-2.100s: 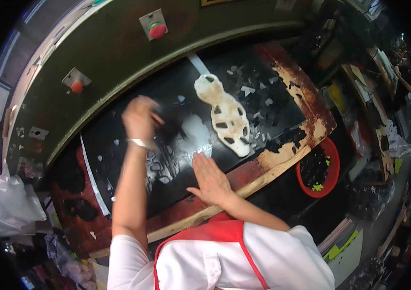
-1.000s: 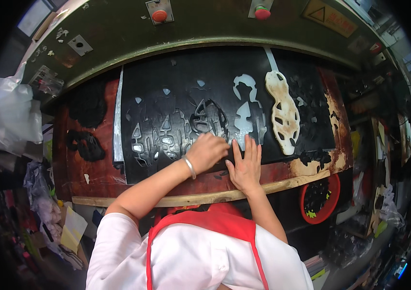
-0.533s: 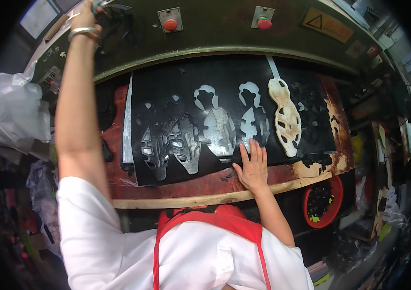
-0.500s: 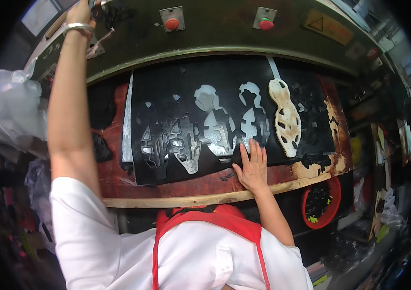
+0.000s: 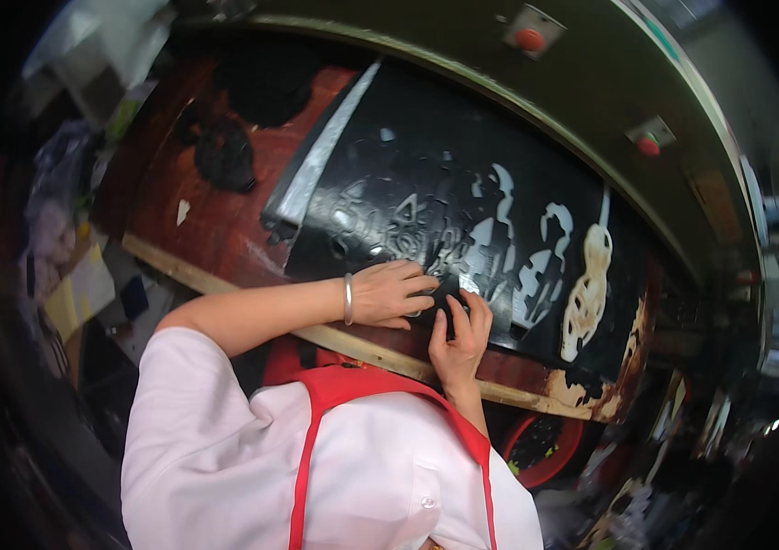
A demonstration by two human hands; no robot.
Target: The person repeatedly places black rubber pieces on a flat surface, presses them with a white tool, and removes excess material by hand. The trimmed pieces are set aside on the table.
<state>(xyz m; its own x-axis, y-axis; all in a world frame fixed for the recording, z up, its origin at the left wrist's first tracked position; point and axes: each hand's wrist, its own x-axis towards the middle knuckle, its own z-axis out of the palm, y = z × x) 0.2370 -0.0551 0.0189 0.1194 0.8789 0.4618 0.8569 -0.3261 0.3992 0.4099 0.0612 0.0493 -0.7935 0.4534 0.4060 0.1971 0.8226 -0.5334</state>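
Observation:
A black sheet [image 5: 435, 137] with cut-out shoe-sole shapes lies on the red board. My left hand [image 5: 392, 293], with a silver bangle at the wrist, rests on its near part, fingers spread over the cut shapes [image 5: 405, 240]. Close beside it, my right hand [image 5: 463, 341] has its thumb and bent fingers apart, tips touching the sheet's near edge. Whether a bit of black material sits between them is hard to make out. To the right, a cream sole-shaped die [image 5: 586, 291] with openings lies on the sheet.
The red board [image 5: 155, 206] has a wooden front edge [image 5: 554, 403]. Dark scraps [image 5: 224, 156] lie at its left. Behind stands a green machine beam [image 5: 463, 37] with a red button [image 5: 530, 39] and another red button on a green base [image 5: 648, 144]. A red basin [image 5: 573, 449] sits below right.
My left hand has come down from the machine's upper left onto the sheet. My right hand stays at the sheet's near edge, its fingers now more bent. The view has turned and shifted left.

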